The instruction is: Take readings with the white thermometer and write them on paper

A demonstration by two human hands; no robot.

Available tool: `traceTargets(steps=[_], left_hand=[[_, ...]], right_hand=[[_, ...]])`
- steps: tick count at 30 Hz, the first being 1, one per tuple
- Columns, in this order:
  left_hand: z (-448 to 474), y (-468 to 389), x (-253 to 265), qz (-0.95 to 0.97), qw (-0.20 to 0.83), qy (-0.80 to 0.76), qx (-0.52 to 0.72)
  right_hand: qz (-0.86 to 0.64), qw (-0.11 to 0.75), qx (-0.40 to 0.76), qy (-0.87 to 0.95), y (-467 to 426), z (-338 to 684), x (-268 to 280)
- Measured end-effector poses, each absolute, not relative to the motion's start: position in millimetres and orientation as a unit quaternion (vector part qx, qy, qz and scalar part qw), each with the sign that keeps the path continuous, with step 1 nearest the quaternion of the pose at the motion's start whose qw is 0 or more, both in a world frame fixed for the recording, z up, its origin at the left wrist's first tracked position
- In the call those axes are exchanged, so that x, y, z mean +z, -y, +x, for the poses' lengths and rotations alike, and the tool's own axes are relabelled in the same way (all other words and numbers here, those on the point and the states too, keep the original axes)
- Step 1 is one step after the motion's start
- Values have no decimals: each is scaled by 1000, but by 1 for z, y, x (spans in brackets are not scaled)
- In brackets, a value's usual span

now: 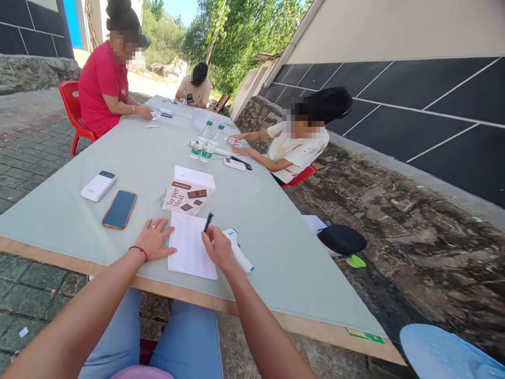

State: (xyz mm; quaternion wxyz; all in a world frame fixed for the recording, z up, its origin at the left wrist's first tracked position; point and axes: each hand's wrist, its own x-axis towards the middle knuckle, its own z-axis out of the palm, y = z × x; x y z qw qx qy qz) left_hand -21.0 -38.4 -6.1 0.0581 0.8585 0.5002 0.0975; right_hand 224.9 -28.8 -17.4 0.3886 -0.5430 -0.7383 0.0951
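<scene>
A sheet of paper [189,250] with rows of small writing lies at the near edge of the table. My left hand [155,241] rests flat on the tabletop with fingers spread, its fingertips on the paper's left edge. Over the paper's right side, my right hand [216,246] grips a black pen [208,222], its upper end sticking up; the tip is hidden by the hand. A white and blue thermometer gun [240,251] lies beside my right hand. Behind the paper stands a white box [191,190] printed "Super Meal".
A phone [119,209] and a white power bank [98,186] lie left. Two water bottles [207,142] stand mid-table, near another power bank [234,163]. Three people sit around the far part of the table [276,237]. A blue hat-like object [453,350] is at lower right.
</scene>
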Motion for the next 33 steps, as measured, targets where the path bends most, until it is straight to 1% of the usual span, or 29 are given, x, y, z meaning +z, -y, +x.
traceTargets(steps=[2,3,4,5,6,8,10,15,17,22,27,33], left_hand=[[-20,39,-6,857,60,-503,99],[-20,40,-6,855,60,-506,97],[-20,40,-6,854,59,-509,93],[-20,40,-5,852,58,-512,89],[-20,40,-4,852,57,-514,86],[-20,39,-4,852,55,-514,83],[-21,37,-5,853,54,-511,88],[-21,36,-9,851,56,-511,106],[-20,37,-8,850,58,-513,107],[-20,38,-6,848,59,-517,101],[-21,37,-7,851,62,-511,103],[-21,36,-8,850,61,-512,107]], right_hand=[[-556,522,201,615,40,203,-22],[-549,570,257,554,44,191,-24],[-538,603,310,501,48,178,-26],[-529,618,356,460,50,167,-28],[-526,619,391,434,51,158,-30],[-539,601,413,422,52,147,-32],[-561,589,391,430,51,144,-35],[-596,604,333,410,51,146,-41],[-604,585,332,428,51,147,-40],[-611,502,371,486,49,154,-33],[-599,526,317,513,53,157,-38],[-603,501,313,537,52,155,-44]])
